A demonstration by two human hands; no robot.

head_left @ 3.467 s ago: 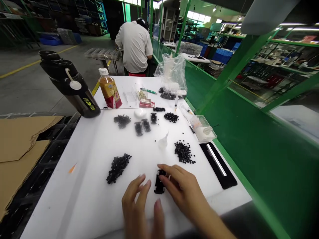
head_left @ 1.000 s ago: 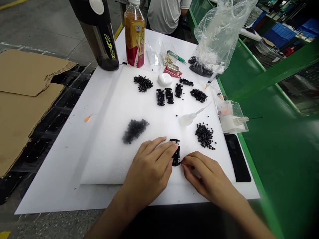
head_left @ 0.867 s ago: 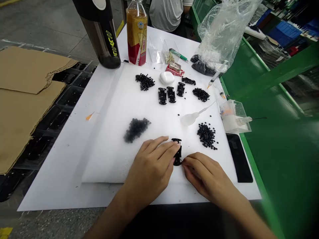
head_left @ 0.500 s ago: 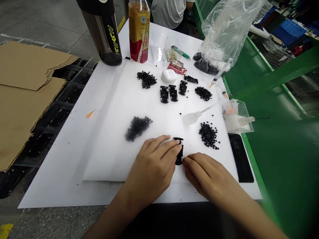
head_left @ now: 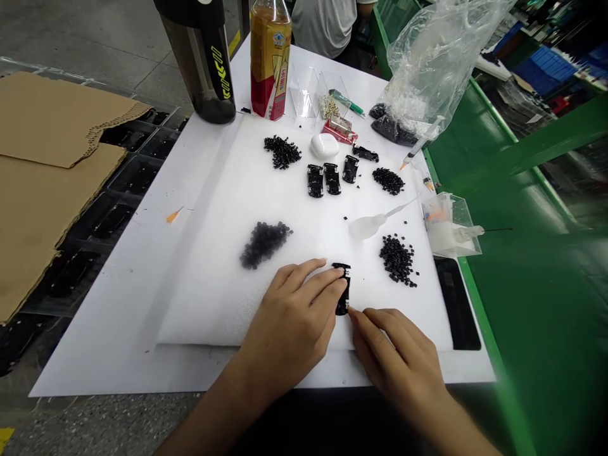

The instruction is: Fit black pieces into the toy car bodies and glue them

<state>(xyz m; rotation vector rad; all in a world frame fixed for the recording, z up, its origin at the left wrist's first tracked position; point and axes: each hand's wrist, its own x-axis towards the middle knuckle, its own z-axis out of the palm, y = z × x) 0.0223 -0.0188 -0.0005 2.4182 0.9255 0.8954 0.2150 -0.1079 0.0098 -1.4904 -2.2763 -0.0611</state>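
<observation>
On the white foam sheet [head_left: 209, 278] lies a black part [head_left: 342, 290] near the front edge. My left hand [head_left: 297, 316] rests over its left side, fingers closed on it. My right hand [head_left: 396, 348] is at its lower right corner, thumb and forefinger pinched together; whatever is between them is too small to make out. Several similar black parts [head_left: 332, 179] lie further back. Loose black pieces form piles at the right [head_left: 398, 259], the left [head_left: 266, 244] and the back [head_left: 282, 152]. A white dropper bottle [head_left: 368, 226] lies behind my right hand.
A dark bottle [head_left: 204, 69] and a drink bottle [head_left: 270, 69] stand at the back left. A plastic bag [head_left: 422, 76], syringe [head_left: 422, 142], clear box [head_left: 451, 221] and phone-like black slab [head_left: 456, 304] are at the right. Behind the table is a person [head_left: 325, 25].
My right hand has shifted slightly down at the black part, its fingers spreading a little from one another. My left hand stays on the part. The whole view has shifted slightly.
</observation>
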